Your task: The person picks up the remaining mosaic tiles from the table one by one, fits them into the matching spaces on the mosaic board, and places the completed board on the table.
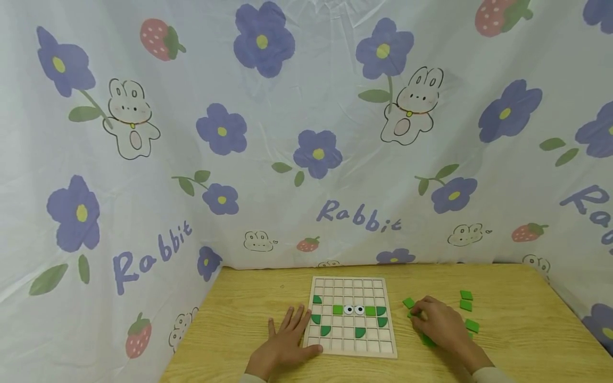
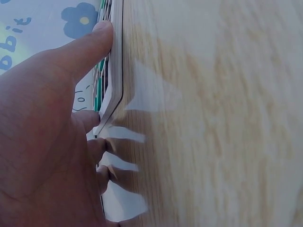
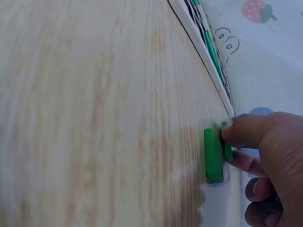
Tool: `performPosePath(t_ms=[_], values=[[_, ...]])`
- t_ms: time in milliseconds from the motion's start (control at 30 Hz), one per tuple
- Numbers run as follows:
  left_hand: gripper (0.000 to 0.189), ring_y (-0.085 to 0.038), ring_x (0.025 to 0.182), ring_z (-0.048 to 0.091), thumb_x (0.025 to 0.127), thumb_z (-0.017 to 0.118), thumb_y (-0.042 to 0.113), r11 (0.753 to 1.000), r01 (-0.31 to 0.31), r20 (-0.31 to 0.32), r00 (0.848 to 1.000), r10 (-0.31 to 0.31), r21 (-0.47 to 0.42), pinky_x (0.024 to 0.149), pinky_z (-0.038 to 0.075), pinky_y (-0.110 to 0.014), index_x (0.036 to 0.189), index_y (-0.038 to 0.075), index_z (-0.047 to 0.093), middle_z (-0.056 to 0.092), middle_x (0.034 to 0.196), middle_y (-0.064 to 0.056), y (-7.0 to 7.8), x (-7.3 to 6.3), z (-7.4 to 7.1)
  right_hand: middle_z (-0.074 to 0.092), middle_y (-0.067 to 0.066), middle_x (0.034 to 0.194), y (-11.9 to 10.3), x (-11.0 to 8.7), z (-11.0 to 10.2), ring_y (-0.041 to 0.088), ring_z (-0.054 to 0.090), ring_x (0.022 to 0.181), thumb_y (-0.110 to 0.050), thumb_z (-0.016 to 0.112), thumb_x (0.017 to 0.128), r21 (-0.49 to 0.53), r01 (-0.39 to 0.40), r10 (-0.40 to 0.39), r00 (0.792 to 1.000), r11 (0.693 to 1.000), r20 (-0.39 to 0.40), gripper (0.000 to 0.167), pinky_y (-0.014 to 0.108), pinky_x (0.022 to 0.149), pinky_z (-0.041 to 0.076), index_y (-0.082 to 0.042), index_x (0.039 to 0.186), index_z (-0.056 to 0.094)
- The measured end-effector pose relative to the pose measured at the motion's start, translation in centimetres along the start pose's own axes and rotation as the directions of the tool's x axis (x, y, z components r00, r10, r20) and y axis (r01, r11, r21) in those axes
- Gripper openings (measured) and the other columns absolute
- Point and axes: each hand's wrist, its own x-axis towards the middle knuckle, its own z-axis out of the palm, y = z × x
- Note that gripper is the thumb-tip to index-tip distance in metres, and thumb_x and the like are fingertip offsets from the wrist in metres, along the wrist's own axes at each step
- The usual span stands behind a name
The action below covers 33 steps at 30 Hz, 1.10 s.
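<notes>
My left hand (image 1: pixel 287 340) lies with straight fingers along the left edge of a wooden grid board (image 1: pixel 342 347), its thumb on the near left corner. In the left wrist view that thumb presses the board's rim (image 2: pixel 117 61). Set in the grid are two round eye pieces (image 1: pixel 348 309), light green squares (image 1: pixel 338 309) beside them and several dark green quarter-circles (image 1: pixel 360 333). Right of the board, my right hand (image 1: pixel 440 323) pinches a thin green tile (image 3: pixel 229 153) between thumb and finger. Another green piece (image 3: pixel 214 158) lies close beside it on the table.
Several loose green tiles (image 1: pixel 466 305) are scattered on the wooden table (image 1: pixel 527 340) around my right hand, one (image 1: pixel 408 302) just beyond its fingertips. A white curtain (image 1: pixel 268 223) with flowers and rabbits hangs behind the table and along its sides.
</notes>
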Motion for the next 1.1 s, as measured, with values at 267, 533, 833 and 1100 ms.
performPosePath(t_ms=[267,533,833,1100], values=[[0.1,-0.04,0.168,0.007,0.097,0.058,0.074,1.0,-0.007,0.005,1.0,0.007,0.004,0.119,-0.003,-0.085,0.172,0.019,0.022,0.013,0.181,-0.008,-0.2,0.1,0.1,0.073,-0.006,0.106,-0.3,0.1,0.2,0.022,0.074,0.095,-0.026,0.084,0.092,0.006,0.035,-0.034,0.999,0.999,-0.033,0.009,0.048,0.08,0.063,-0.024,0.1,0.081],[0.099,-0.041,0.167,0.008,0.097,0.06,0.072,1.0,-0.009,0.008,1.0,0.009,-0.003,0.119,-0.003,-0.086,0.172,0.019,0.022,0.013,0.181,-0.009,-0.2,0.1,0.1,0.073,-0.006,0.109,-1.3,0.2,0.1,0.016,0.073,0.091,-0.026,0.085,0.092,0.027,0.047,-0.046,0.998,0.999,-0.051,0.009,0.041,0.075,0.062,-0.024,0.1,0.081],[0.099,-0.042,0.167,0.008,0.098,0.059,0.072,1.0,-0.01,0.016,1.0,0.01,0.005,0.118,-0.003,-0.086,0.172,0.019,0.022,0.012,0.181,-0.009,-0.2,0.3,0.0,0.072,-0.012,0.104,-2.4,0.6,0.4,0.013,0.073,0.089,-0.023,0.087,0.09,0.014,0.09,-0.087,0.989,0.996,-0.123,0.01,0.036,0.073,0.061,-0.026,0.097,0.081],[0.099,-0.043,0.167,0.008,0.098,0.06,0.071,1.0,-0.01,0.015,1.0,0.01,0.006,0.119,-0.001,-0.087,0.172,0.017,0.023,0.014,0.181,-0.01,-0.2,0.2,0.0,0.072,-0.01,0.103,-3.8,1.1,0.5,0.01,0.071,0.083,-0.022,0.087,0.09,0.037,0.118,-0.111,0.983,0.992,-0.148,0.009,0.026,0.068,0.056,-0.024,0.097,0.082]])
